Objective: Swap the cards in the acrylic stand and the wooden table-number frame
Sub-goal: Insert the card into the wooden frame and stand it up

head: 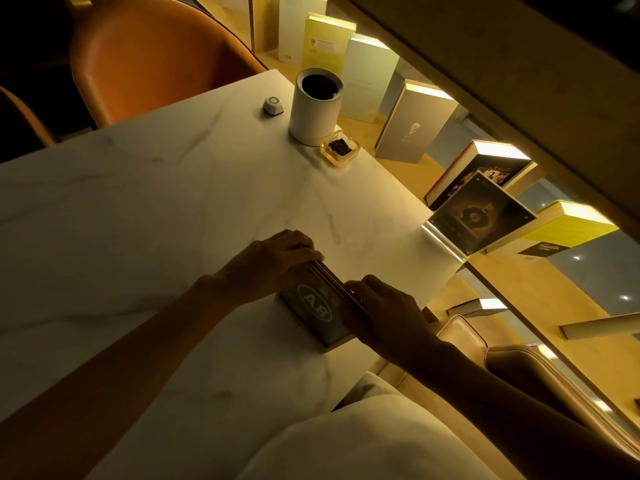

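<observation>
The wooden table-number frame [318,311] stands on the white marble table [138,209] near its right edge, showing a dark card marked "A8". My left hand [273,261] grips the frame's upper far end, fingers over its top. My right hand [384,310] pinches the top edge at the near end, where thin card edges show. The acrylic stand [479,216] sits at the table's right edge, farther away, holding a dark card with a round gold motif.
A white cylindrical bin [313,105], a small white call button [273,105] and a glass ashtray [340,148] stand at the table's far side. An orange chair [156,57] is behind the table. Books line a lit shelf on the right.
</observation>
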